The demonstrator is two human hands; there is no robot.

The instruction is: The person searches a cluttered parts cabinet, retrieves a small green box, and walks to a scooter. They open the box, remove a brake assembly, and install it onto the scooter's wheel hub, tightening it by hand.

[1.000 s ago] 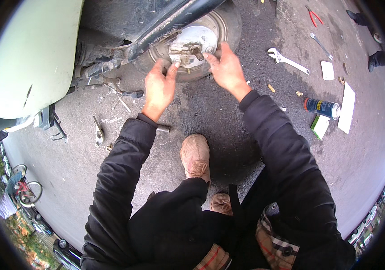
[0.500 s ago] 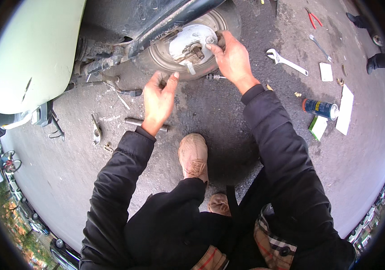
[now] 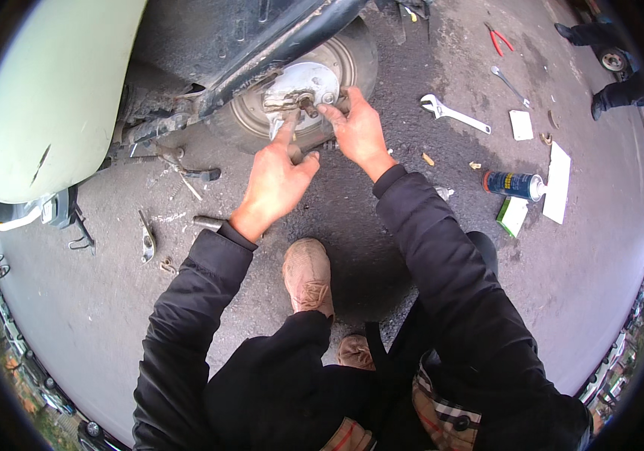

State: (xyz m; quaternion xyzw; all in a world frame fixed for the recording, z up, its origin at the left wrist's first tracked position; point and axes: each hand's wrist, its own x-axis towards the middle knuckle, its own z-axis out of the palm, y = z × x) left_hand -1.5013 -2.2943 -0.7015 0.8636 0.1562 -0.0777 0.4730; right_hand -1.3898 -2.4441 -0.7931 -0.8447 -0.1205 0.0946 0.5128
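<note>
A wheel (image 3: 362, 64) lies beneath the vehicle's underside, with a pale round brake plate (image 3: 314, 74) at its hub. From the middle of the plate sticks a dark threaded axle end (image 3: 308, 107). My left hand (image 3: 275, 180) reaches up to the plate's lower edge, index finger stretched out against it and thumb apart. On the plate's right side is my right hand (image 3: 357, 131), thumb beside the axle end and fingers at the rim, closed on the plate. Its curled fingertips are partly hidden.
On the right lie an adjustable wrench (image 3: 455, 114), red-handled pliers (image 3: 498, 40), a spanner (image 3: 510, 85), a spray can (image 3: 513, 185) and a green-white box (image 3: 513, 216). At left are a metal tool (image 3: 147, 237) and a tube (image 3: 207, 222). Another person's legs (image 3: 622, 94) show far right.
My left hand has moved up from below the wheel to touch the brake plate. My right thumb has shifted closer to the axle end. The whole view has shifted slightly.
</note>
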